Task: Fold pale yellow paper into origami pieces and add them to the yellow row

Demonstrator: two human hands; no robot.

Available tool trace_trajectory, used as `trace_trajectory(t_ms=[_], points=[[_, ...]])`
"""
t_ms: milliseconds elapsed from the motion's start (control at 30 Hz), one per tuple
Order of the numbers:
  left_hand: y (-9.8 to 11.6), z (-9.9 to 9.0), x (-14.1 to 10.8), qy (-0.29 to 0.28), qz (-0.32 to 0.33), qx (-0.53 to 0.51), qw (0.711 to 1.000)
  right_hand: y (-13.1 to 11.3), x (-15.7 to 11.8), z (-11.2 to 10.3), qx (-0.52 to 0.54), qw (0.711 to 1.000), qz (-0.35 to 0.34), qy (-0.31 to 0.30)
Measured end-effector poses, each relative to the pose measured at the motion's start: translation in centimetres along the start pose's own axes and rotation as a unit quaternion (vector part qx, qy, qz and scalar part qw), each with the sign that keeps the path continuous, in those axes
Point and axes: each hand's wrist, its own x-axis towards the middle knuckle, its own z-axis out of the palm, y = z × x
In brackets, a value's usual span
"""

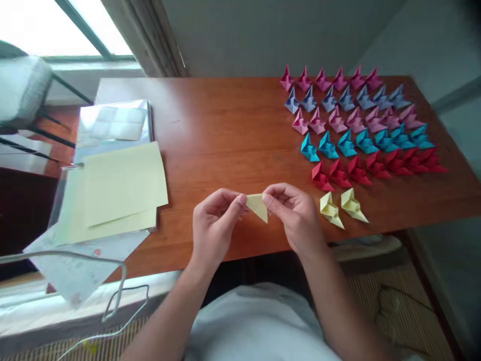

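Between my two hands is a small folded piece of pale yellow paper, held above the front part of the table. My left hand pinches its left corner between thumb and forefinger. At its upper right corner, my right hand pinches it the same way. The paper tapers to a point at its lower right. Just right of my right hand stand two pale yellow origami pieces with pointed tips. Behind them runs a row of red origami pieces.
Further rows hold turquoise pieces, pink pieces, lavender pieces and magenta pieces. On the left, yellow paper sheets lie over a clear folder. A white cable hangs near the table's front left edge.
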Motion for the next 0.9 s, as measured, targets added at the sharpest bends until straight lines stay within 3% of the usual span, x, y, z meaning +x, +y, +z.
trace_trajectory(t_ms=[167, 467, 900], points=[[-0.2, -0.1, 0.2, 0.013, 0.011, -0.018, 1.000, 0.2, 0.0, 0.1, 0.004, 1.000, 0.005, -0.004], [-0.3, 0.7, -0.1, -0.057, -0.046, -0.028, 0.997, 0.0, 0.0, 0.4, -0.021, 0.999, -0.036, 0.031], [-1.0, 0.9, -0.3, -0.040, -0.046, -0.039, 0.997, 0.1, -0.1, 0.7, -0.020, 0.998, -0.055, 0.037]])
